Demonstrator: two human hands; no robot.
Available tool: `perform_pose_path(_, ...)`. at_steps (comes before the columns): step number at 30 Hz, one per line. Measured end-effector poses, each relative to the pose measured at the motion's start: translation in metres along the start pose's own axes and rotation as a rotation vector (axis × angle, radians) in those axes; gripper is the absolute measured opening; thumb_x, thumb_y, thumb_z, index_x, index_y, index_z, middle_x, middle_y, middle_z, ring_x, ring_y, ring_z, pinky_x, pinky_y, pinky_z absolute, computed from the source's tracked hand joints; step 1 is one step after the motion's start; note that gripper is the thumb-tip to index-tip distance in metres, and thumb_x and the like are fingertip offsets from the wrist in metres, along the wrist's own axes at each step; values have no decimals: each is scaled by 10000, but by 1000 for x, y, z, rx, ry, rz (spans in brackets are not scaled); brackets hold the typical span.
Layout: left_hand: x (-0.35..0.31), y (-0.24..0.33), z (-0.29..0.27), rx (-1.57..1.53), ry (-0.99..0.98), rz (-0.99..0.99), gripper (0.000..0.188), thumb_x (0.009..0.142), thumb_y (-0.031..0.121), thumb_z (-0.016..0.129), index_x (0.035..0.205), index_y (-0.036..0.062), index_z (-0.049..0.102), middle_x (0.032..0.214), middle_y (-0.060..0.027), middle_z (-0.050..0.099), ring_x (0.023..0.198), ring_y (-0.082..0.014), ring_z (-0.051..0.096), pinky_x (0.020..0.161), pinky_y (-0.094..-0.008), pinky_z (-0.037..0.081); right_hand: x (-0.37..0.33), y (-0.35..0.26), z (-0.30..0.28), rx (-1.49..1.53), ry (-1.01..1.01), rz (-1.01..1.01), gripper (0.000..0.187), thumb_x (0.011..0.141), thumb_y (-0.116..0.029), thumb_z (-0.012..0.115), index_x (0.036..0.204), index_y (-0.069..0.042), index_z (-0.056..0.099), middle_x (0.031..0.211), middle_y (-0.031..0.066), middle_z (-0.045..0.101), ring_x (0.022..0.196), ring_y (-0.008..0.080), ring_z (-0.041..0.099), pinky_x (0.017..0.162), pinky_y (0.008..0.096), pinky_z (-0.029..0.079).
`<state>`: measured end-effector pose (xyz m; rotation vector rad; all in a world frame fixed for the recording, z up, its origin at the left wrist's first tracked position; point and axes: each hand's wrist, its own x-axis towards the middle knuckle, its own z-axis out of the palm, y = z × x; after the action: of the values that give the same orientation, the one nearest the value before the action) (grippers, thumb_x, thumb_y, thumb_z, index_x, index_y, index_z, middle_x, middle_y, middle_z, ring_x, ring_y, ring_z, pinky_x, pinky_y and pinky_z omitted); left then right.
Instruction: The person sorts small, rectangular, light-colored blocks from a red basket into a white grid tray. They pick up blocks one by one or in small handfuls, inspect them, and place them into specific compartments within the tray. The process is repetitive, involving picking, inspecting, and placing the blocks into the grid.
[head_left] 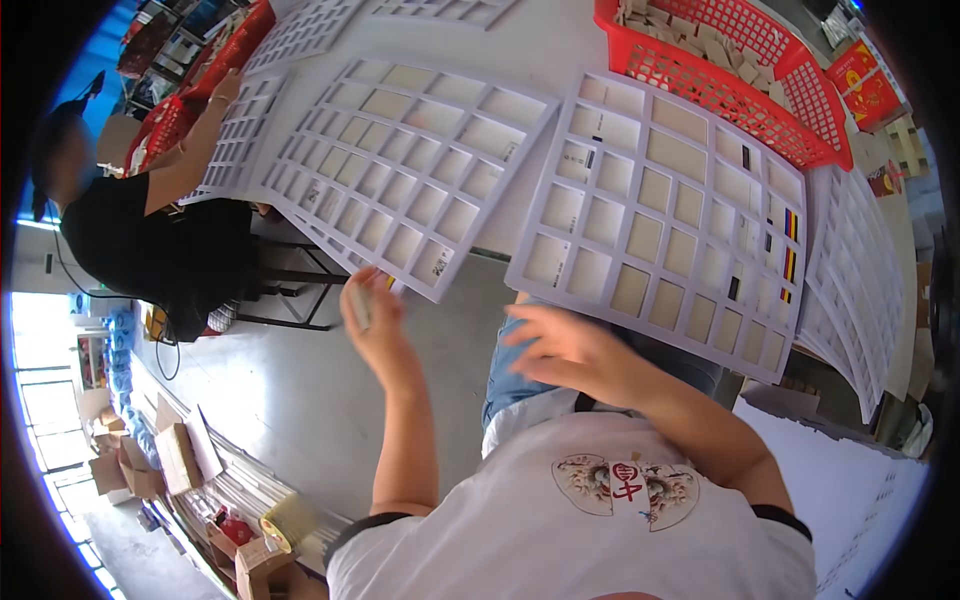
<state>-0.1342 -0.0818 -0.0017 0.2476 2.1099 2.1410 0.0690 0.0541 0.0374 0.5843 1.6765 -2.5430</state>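
Note:
My left hand [375,330] is raised beside the near corner of a white grid panel [492,200], its fingers closed around a small pale flat piece [361,308]. Some motion blur softens that hand. My right hand [570,345] is over my lap, just off the near left edge of a second white grid panel [640,325]. Its fingers are spread and slightly blurred, with nothing seen in them. Both panels have rows of square and oblong compartments. Beige flat pieces fill many of those in the right panel; other compartments show white printed backing.
A red plastic basket [690,85] full of beige pieces [715,45] stands at the far right. More grid panels [860,285] are stacked at the right edge. A co-worker in black [140,240] sits at the left. Cardboard boxes [180,455] lie on the floor at lower left.

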Motion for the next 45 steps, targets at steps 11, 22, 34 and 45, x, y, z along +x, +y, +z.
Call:
perform_pose_path(11,8,-45,-72,-540,82,-299,398,994,271,560,1260,-3,451,1207,-190,605,827,-180,605,711,-266,513,166,3,51,355,281,-52,336,890,-261,668,1115,-31,573,971,73,622,858,157,653,738,318,533)
perform_pose_path(22,21,-20,-42,-632,-230,-405,532,970,493,560,1220,24,540,1026,-75,609,813,-174,594,638,-290,491,-89,-25,-22,89,434,-515,442,839,-103,671,1248,20,560,1123,69,627,1023,135,589,887,317,485)
perform_pose_path(34,-39,26,41,76,-905,-553,296,917,307,645,911,11,653,779,-83,655,577,-126,544,526,-256,421,-245,21,-147,-498,1264,225,109,825,-69,663,873,21,624,759,76,661,654,179,653,613,289,534)
perform_pose_path(45,-25,17,52,78,-953,-600,306,899,273,667,950,-29,661,901,-150,705,633,-157,598,575,-282,462,-214,-49,-183,-683,1216,274,141,824,-82,681,853,28,598,647,87,583,586,164,560,574,319,467)
